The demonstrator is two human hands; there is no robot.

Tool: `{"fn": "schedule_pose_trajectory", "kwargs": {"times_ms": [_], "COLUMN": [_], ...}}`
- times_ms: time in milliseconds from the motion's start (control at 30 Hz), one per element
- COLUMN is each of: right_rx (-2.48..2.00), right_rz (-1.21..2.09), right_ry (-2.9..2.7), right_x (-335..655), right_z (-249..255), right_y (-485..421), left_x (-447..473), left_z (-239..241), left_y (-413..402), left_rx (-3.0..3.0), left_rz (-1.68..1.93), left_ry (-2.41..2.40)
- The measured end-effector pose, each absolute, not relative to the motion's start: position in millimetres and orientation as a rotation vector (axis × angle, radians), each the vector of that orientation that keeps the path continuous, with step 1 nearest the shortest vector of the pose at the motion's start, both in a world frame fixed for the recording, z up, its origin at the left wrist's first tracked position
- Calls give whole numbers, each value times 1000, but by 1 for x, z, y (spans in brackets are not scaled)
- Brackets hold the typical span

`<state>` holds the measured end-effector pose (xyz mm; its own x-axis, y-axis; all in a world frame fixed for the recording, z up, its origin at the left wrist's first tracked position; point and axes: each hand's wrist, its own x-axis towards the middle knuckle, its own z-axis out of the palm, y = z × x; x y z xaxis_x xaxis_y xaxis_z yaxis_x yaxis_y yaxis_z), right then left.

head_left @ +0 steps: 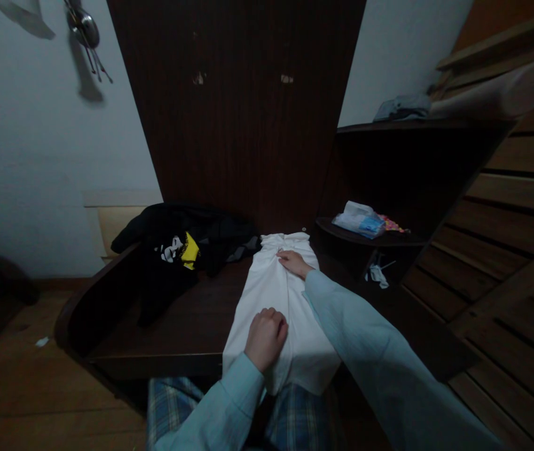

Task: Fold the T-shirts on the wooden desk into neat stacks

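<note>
A white garment with a gathered waistband [260, 285] lies lengthwise over a dark wooden bench, its near end hanging over the front edge above my lap. My right hand [295, 263] rests on it just below the waistband, fingers stretched out and fingertips touching the cloth. Closer to me, my left hand [267, 338] is closed, with curled fingers over the middle of the garment. Whether cloth is caught in those fingers is hidden.
Black clothing [173, 269] with a white and yellow print lies on the bench [168, 338] at left. To the right, a corner shelf [349, 237] holds a plastic packet [358, 219]. Wooden slats [506, 250] stand at far right; a tall dark panel [248, 125] rises behind.
</note>
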<state>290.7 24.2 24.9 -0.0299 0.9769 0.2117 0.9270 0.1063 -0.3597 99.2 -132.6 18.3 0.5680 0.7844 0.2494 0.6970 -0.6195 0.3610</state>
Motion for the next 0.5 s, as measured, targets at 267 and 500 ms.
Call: {"fn": "schedule_pose_trajectory", "kwargs": {"times_ms": [267,500], "right_rx": [-1840,-1846], "right_rz": [155,166], "right_ry": [-2130,-2105], "right_x": [291,287], "right_z": [22,20], "right_y": [8,10], "left_x": [44,29], "left_z": [11,12], "left_y": [-111,-98], "left_rx": [2516,2050], "left_rz": [832,763], "left_ry": [1485,1674]}}
